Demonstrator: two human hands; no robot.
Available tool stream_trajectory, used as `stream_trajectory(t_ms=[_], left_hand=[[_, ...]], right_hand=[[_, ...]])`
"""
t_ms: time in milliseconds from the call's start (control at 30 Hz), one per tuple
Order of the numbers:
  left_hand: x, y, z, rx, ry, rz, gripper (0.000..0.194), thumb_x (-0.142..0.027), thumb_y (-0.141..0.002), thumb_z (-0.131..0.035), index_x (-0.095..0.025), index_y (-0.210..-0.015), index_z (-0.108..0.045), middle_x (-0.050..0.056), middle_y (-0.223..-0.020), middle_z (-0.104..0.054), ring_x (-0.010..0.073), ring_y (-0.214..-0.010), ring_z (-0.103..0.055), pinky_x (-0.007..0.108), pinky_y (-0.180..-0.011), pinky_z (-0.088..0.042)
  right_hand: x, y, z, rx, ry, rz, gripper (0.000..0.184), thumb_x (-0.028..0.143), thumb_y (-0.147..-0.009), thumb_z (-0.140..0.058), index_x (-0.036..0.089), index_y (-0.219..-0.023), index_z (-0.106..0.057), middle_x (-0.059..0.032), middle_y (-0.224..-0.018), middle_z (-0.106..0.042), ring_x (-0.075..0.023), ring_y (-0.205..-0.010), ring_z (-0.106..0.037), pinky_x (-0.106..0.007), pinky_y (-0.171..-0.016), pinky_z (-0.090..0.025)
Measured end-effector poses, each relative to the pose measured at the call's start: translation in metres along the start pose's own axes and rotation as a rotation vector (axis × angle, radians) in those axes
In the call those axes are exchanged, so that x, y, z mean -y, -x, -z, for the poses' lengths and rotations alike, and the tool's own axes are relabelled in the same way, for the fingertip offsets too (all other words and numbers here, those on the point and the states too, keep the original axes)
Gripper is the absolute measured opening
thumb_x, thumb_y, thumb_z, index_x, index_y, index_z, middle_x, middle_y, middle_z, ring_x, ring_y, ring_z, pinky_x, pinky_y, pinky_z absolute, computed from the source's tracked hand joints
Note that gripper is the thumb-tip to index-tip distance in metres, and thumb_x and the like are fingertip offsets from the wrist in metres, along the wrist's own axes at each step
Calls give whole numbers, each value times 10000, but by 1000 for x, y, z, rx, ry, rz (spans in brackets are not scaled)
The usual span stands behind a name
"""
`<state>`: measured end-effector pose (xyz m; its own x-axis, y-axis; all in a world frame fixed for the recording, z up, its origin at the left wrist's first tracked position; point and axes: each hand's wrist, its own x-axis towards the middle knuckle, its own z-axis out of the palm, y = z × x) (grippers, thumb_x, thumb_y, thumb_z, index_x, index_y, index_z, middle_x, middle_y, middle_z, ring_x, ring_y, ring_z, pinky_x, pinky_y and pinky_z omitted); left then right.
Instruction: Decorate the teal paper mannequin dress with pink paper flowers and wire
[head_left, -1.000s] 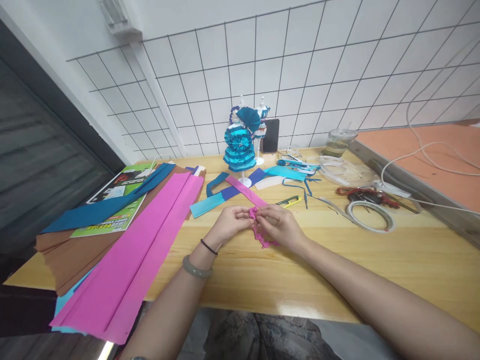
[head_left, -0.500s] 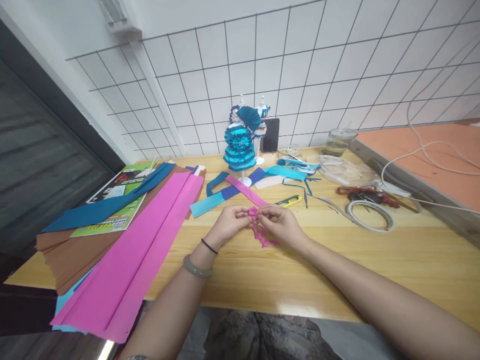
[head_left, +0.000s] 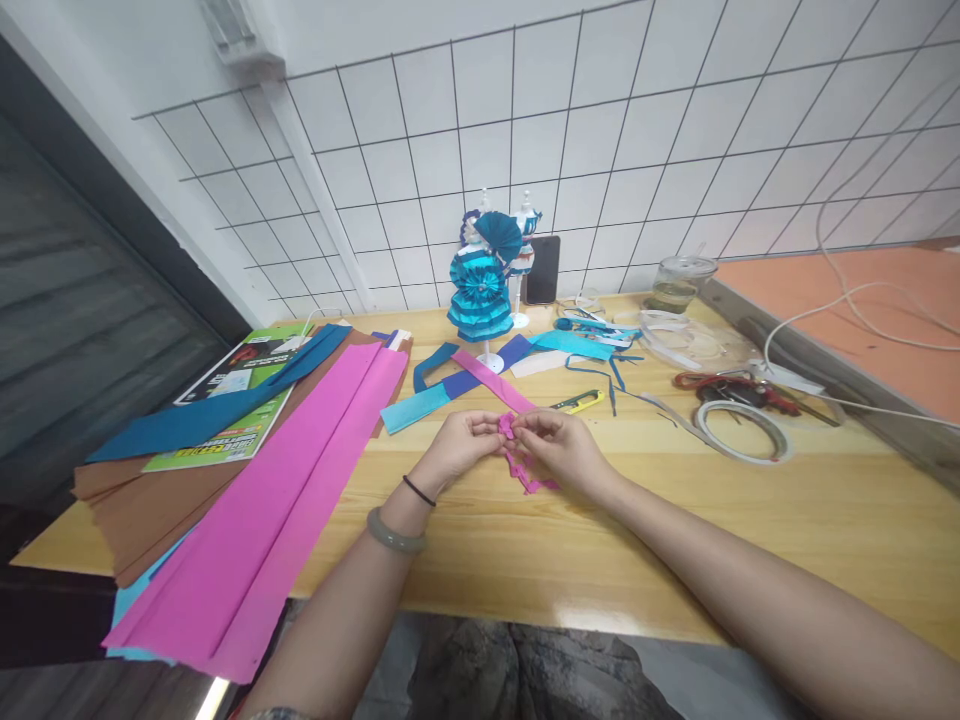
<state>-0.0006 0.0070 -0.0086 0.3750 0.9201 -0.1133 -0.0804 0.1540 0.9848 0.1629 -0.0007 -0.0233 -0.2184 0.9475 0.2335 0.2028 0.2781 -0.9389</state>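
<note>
Between my two hands is a small crumpled piece of pink crepe paper [head_left: 507, 425]. My left hand [head_left: 466, 443] pinches its left side, and my right hand [head_left: 556, 443] pinches the right side, fingertips nearly meeting. Pink paper scraps [head_left: 527, 475] lie on the table just below. Beyond my hands a flat pink strip [head_left: 491, 380] crosses a blue strip [head_left: 465, 382]. A yellow and black utility knife [head_left: 583, 402] rests just past my right hand. Farther back stands a small dress form in a pleated teal paper dress [head_left: 481, 290], with a second form [head_left: 523, 260] behind it.
Long pink crepe sheets [head_left: 247, 520], brown sheets [head_left: 157, 500] and a magazine [head_left: 225, 395] overhang the left side. To the right lie a tape roll [head_left: 742, 408], scissors [head_left: 720, 388] and cables. A glass cup [head_left: 679, 285] and a phone [head_left: 542, 270] stand at the back.
Almost nothing differs. The pink piece between my fingertips has shifted very slightly, and both hands keep their pinch in the same place.
</note>
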Motion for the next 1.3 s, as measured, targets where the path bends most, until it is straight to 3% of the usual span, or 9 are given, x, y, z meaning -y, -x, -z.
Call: stream_trajectory(t_ms=[133, 467, 600, 800, 1067, 1300], left_hand=[[2, 0, 1, 0, -2, 2, 285, -210, -616, -708, -90, -865, -640, 99, -825, -684, 166, -739, -640, 288, -726, -494], [2, 0, 1, 12, -21, -37, 292, -234, -626, -708, -98, -876, -641, 103, -869, -678, 164, -755, -633, 290, -745, -481], [1, 0, 0, -6, -23, -23, 262, -239, -642, -698, -91, -851, -644, 90, -795, -680, 141, -687, -628, 270, -695, -492], [0, 0, 0, -5, 10, -9, 285, -256, -646, -696, -89, -869, -641, 100, -810, -679, 152, -722, -634, 274, -702, -496], [3, 1, 1, 43, 15, -43, 335, -286, -632, -710, -94, -896, -633, 111, -882, -675, 172, -780, -631, 308, -755, -484], [0, 0, -2, -20, -28, -26, 251, -253, -653, -684, -90, -836, -633, 84, -769, -667, 140, -698, -622, 257, -677, -483]], right_hand=[[-4, 0, 0, 0, 1, 9, 189, 321, -768, -558, 162, -790, -657, -55, -776, -682, -170, -680, -633, -270, -615, -506], [3, -1, 2, -34, 197, 200, 161, 272, -785, -542, 186, -751, -674, -53, -797, -683, -171, -740, -619, -286, -694, -478], [4, 0, 1, -17, 109, 124, 167, 296, -777, -553, 182, -753, -673, -49, -791, -682, -168, -733, -619, -271, -674, -481], [0, -1, 1, 51, -241, -120, 184, 340, -732, -607, 165, -739, -660, -25, -710, -684, -148, -639, -630, -252, -634, -500], [0, -1, 0, 35, -227, -132, 216, 363, -715, -628, 159, -777, -665, -30, -721, -682, -146, -640, -631, -240, -613, -501], [5, -2, -1, 50, -355, -198, 233, 378, -693, -648, 159, -772, -650, -18, -704, -678, -139, -636, -630, -248, -638, -500]])
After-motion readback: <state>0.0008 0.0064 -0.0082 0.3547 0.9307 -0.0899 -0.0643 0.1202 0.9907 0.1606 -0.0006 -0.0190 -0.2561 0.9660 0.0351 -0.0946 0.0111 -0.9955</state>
